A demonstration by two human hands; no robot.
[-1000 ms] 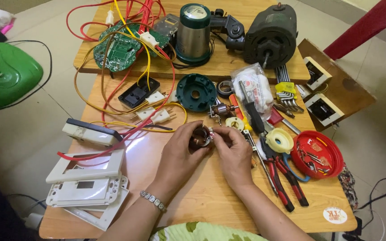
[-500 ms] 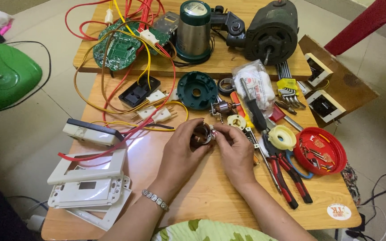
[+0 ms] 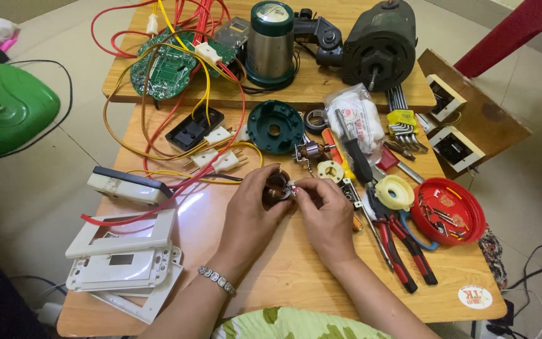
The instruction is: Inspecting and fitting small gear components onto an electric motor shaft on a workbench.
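Observation:
Both my hands meet over the middle of a wooden table. My left hand cups a small dark round motor part with copper windings. My right hand pinches a small white piece at that part's right side with thumb and forefinger. A bead bracelet circles my left wrist. Just beyond my fingers lie a small rotor with copper windings and a round dark green plastic housing.
Red-handled pliers, a screwdriver, a cream tape roll and a red lid of small parts lie right. White switch plates sit left. Circuit board, wires, metal cylinder and dark motor stand behind.
My hands stay on the small motor part with only slight finger shifts; the camera view has tilted a little.

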